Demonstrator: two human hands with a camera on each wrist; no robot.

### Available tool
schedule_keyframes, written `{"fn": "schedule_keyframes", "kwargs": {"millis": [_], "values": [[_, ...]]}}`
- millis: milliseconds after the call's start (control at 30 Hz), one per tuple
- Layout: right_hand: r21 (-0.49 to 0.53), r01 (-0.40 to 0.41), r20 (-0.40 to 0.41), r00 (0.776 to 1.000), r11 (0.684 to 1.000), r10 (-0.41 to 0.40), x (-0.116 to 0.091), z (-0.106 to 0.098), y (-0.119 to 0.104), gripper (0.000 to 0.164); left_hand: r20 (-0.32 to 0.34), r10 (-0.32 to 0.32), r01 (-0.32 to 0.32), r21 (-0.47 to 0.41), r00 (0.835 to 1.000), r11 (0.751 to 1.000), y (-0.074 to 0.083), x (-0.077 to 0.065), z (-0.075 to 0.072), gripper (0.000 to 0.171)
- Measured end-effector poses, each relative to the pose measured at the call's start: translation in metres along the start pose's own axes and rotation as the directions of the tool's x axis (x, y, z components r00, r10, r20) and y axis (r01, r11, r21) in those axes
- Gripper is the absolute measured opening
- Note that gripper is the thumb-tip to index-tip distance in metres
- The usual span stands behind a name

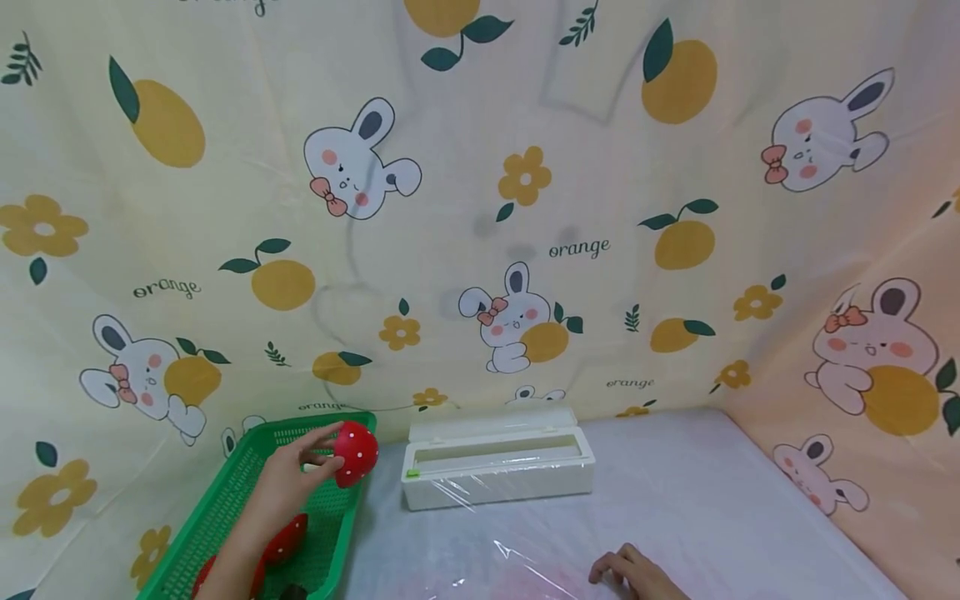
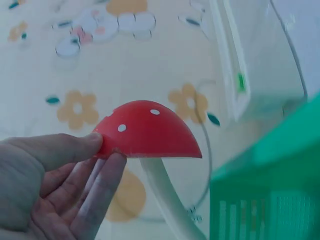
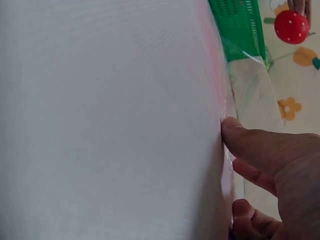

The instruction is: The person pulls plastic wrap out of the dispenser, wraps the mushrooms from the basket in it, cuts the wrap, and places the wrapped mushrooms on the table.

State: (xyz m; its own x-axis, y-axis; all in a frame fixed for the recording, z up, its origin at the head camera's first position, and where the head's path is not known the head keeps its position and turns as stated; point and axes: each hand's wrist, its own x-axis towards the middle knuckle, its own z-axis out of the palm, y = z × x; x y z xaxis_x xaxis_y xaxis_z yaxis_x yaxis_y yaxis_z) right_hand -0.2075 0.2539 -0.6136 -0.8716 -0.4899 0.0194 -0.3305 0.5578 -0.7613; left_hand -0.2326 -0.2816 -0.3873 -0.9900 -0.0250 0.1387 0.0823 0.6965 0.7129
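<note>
A toy mushroom (image 1: 356, 454) has a red cap with white dots and a pale stem. My left hand (image 1: 288, 475) pinches the cap by its rim between thumb and fingers, above the green basket (image 1: 352, 500). In the left wrist view the stem of the mushroom (image 2: 150, 132) slants down below the cap. My right hand (image 1: 633, 573) rests at the front of the table with fingers loosely bent, fingertips right at the clear plastic film (image 1: 517, 575). The right wrist view has its thumb (image 3: 250, 140) touching down beside the film's edge.
More red mushrooms (image 1: 288, 537) lie in the basket, partly behind my left forearm. A white cling film box (image 1: 498, 483), lid raised, stands at the back of the table, with film trailing from its front. A patterned curtain (image 1: 450, 250) hangs behind the table.
</note>
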Motion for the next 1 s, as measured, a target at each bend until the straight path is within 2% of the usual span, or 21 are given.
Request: {"fn": "schedule_keyframes", "kwargs": {"millis": [200,300,467,600,733,833,933,1000], "values": [[-0.032,0.000,-0.015,1.000,0.999,0.000,-0.001,-0.002,-0.008,0.037,0.006,0.011,-0.010,-0.044,1.000,0.999,0.022,-0.014,0.023,0.065],[-0.037,0.005,-0.019,1.000,0.999,-0.006,-0.001,-0.002,-0.014,0.040,0.005,0.038,-0.038,-0.057,0.999,0.998,0.028,-0.018,0.038,0.066],[-0.046,0.077,-0.020,0.997,0.996,-0.078,0.001,-0.002,-0.016,0.039,0.020,0.044,-0.043,-0.062,0.999,0.997,0.036,-0.027,0.060,0.068],[-0.035,0.053,0.007,0.999,0.998,-0.053,0.004,-0.003,-0.015,0.040,0.057,0.018,-0.015,-0.067,0.998,0.998,0.043,-0.034,0.070,0.069],[-0.017,-0.022,0.039,0.999,1.000,0.023,0.001,-0.010,-0.033,0.042,0.093,0.019,-0.010,-0.094,0.996,0.996,0.051,-0.039,0.077,0.069],[-0.009,-0.022,0.045,0.999,1.000,0.022,-0.002,-0.014,-0.047,0.039,0.127,0.020,-0.004,-0.122,0.992,0.992,0.055,-0.041,0.085,0.071],[-0.016,0.016,0.038,0.999,1.000,-0.015,-0.002,-0.013,-0.043,0.036,0.169,0.015,0.008,-0.134,0.986,0.991,0.055,-0.042,0.096,0.073],[-0.011,0.012,0.042,0.999,1.000,-0.012,-0.002,-0.011,-0.042,0.036,0.195,0.017,0.009,-0.134,0.981,0.991,0.054,-0.042,0.102,0.072]]}}
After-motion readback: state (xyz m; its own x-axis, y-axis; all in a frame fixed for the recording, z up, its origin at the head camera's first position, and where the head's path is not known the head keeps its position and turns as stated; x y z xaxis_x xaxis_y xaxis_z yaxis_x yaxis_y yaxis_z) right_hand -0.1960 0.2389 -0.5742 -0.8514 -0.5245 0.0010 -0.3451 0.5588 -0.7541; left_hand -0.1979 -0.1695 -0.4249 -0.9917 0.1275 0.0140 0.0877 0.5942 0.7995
